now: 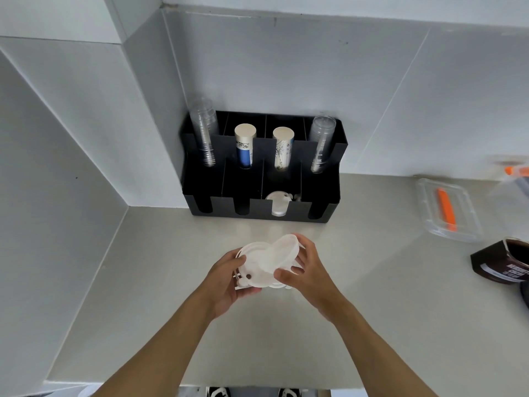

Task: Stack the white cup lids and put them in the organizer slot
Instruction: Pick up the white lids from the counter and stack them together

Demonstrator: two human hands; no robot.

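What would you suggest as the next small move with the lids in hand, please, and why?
Probably seat the tilted top lid flat onto the stack that the left hand holds. The right hand grips it askew, so it isn't nested yet.

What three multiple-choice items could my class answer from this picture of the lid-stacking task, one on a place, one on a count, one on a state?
1. Which front slot of the black organizer already holds white lids?
A. far left
B. second from left
C. third from left
D. far right

2. How many stacks of clear cups stand in the back row?
A. none
B. one
C. two
D. four

3. How is the top lid in the hands lying?
A. flat on the counter
B. tilted against the held stack
C. inside a slot
D. on the clear tray

Answers:
1 C, since white shows through the third front notch.
2 C, one clear stack at the left end, one at the right.
3 B, the left hand and right hand hold the lid stack while the top lid leans on it.
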